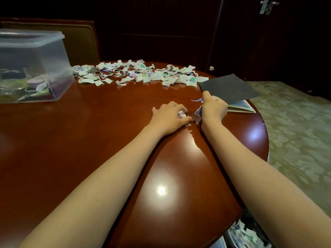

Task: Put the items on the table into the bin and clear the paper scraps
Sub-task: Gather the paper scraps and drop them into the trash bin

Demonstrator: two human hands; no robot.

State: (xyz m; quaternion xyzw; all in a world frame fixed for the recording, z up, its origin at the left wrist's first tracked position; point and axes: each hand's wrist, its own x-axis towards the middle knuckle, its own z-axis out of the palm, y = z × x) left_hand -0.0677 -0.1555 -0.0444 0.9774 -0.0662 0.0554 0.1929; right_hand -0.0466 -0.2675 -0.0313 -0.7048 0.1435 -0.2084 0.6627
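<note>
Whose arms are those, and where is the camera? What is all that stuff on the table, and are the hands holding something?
There is no robot here. A person wears a camera on their head, so this one picture looks down along their own two bare arms. The left hand curls around white scraps low over the shiny wooden table. The right hand grips purple and white scraps. Near the far edge lies a big pile of paper scraps. A clear bin with small things inside stands on the left. On the right, a dark sheet lies on a thin book. Below the table's near edge, a container holds more scraps.
</note>
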